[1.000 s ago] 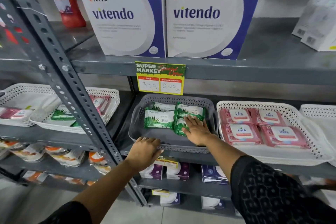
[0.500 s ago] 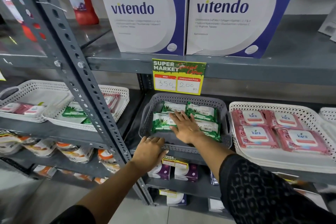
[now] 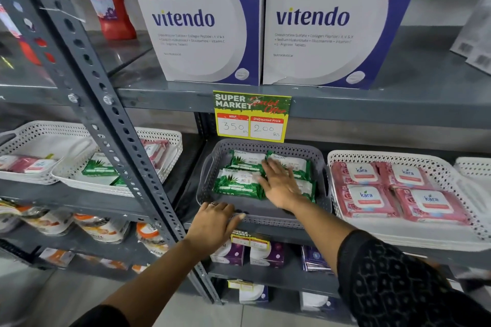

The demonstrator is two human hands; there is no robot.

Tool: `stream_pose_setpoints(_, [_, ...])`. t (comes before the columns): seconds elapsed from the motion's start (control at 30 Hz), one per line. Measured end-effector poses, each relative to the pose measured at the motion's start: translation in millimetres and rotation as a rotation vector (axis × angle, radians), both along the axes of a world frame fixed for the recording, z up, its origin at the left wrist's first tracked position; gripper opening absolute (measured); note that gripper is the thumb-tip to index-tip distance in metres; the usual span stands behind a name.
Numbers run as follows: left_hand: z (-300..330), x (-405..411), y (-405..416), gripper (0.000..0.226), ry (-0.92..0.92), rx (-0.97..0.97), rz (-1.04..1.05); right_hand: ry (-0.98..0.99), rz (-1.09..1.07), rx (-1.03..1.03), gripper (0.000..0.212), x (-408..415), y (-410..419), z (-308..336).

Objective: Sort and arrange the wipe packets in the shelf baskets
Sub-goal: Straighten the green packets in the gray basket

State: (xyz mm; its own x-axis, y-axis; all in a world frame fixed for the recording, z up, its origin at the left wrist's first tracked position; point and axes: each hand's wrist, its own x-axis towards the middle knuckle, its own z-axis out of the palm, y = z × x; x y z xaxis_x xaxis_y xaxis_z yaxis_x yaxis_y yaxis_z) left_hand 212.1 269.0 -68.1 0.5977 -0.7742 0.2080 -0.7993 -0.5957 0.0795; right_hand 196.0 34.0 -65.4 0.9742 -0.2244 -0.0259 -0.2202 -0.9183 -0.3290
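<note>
A grey perforated basket (image 3: 265,216) sits on the middle shelf and holds several green wipe packets (image 3: 239,183) laid flat. My right hand (image 3: 279,183) lies flat with fingers spread on the packets in the basket's right half, partly hiding them. My left hand (image 3: 212,223) rests on the basket's front left rim, fingers curled over the edge. To the right, a white basket (image 3: 398,160) holds several pink Kara wipe packets (image 3: 369,199) in neat rows.
Beyond a slanted grey shelf post (image 3: 111,146), white baskets (image 3: 164,138) on the left hold mixed green and pink packets. Two large Vitendo boxes (image 3: 202,21) stand on the shelf above, over a yellow price tag (image 3: 251,117). Small boxes fill the lower shelves.
My right hand has shifted from the left green packets toward the middle and right ones. My left hand stays on the basket's front rim. The view has moved closer.
</note>
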Motion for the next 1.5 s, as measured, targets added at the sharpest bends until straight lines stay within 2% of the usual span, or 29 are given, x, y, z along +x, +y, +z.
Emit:
stream_pose_setpoints(0.1, [-1.9,-1.3,-1.1,0.045,-0.003,-0.017,0.015,0.072,-0.144,-0.098,0.070,-8.4,-24.5,-7.4])
stream_pose_setpoints(0.23, [-3.4,-1.7,-1.6,0.044,-0.017,-0.023,0.006,0.194,-0.185,-0.002,0.072,-12.1,-37.7,-18.5])
stream_pose_setpoints(0.37, [1.8,-3.8,-0.6,0.044,-0.004,-0.038,0.007,0.142,-0.166,0.001,0.072,-13.0,-36.8,-17.3])
stream_pose_setpoints(0.43, [10.9,-5.8,-5.1,0.046,0.037,-0.108,0.018,0.125,-0.154,-0.014,0.074,-13.7,-37.7,-15.7])
stream_pose_setpoints(0.6, [25.3,38.7,-46.3,0.022,0.253,-0.192,0.167,0.027,-0.147,-0.006,0.069,-11.9,-47.4,-10.5])
stream_pose_setpoints(0.77, [5.6,112.0,-87.2,0.045,0.348,-0.101,0.207,0.081,-0.147,0.045,0.065,-21.5,-54.4,-26.9])
stream_pose_setpoints(0.93, [-17.4,136.7,-94.1,0.049,0.443,-0.005,0.116,0.113,-0.131,0.046,0.066,-14.8,-56.1,-26.3])
stream_pose_setpoints(1.1, [-21.0,130.2,-89.2,0.047,0.405,-0.032,0.083,0.092,-0.105,0.033,0.063,-17.3,-54.9,-26.4])
stream_pose_setpoints(1.23, [-20.9,116.5,-80.0,0.046,0.317,0.017,0.000,0.033,-0.095,0.004,0.061,-21.8,-46.2,-19.9])
stream_pose_setpoints(1.37, [-17.9,107.6,-78.5,0.059,0.321,0.018,-0.053,0.021,-0.039,-0.062,0.066,-22.8,-43.0,-20.9])
stream_pose_setpoints(1.5, [-18.5,107.5,-79.1,0.062,0.268,0.033,-0.067,0.086,0.011,-0.048,0.065,-20.2,-45.1,-23.6])
